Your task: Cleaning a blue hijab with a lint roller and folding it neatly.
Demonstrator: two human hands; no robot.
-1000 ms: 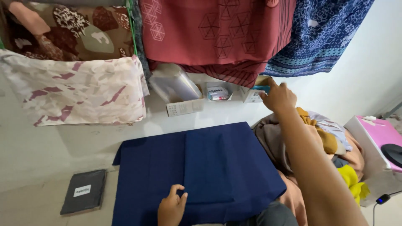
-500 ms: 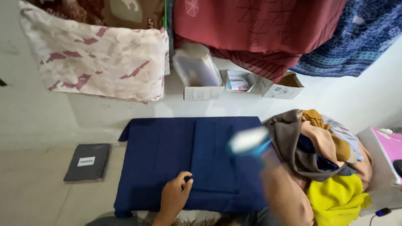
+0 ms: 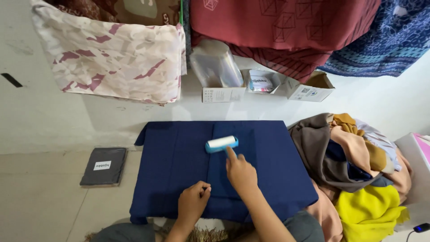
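Note:
A folded navy blue cloth (image 3: 170, 170) lies flat on the floor in front of me. My right hand (image 3: 241, 171) holds a lint roller (image 3: 221, 144) with a white roll and a light blue frame, its roll resting on the cloth near the far middle. The index finger lies along the handle. My left hand (image 3: 193, 201) presses down on the near part of the cloth, fingers curled, holding nothing.
A pile of mixed cloths (image 3: 354, 166) in brown, peach and yellow sits to the right. A dark flat packet (image 3: 104, 166) lies on the floor at left. Small boxes (image 3: 309, 87) and a clear bag stack (image 3: 216, 68) stand by the wall under hanging fabrics (image 3: 116, 62).
My right hand came down from the boxes by the wall carrying the lint roller and set it on the navy cloth. The left hand stayed on the cloth.

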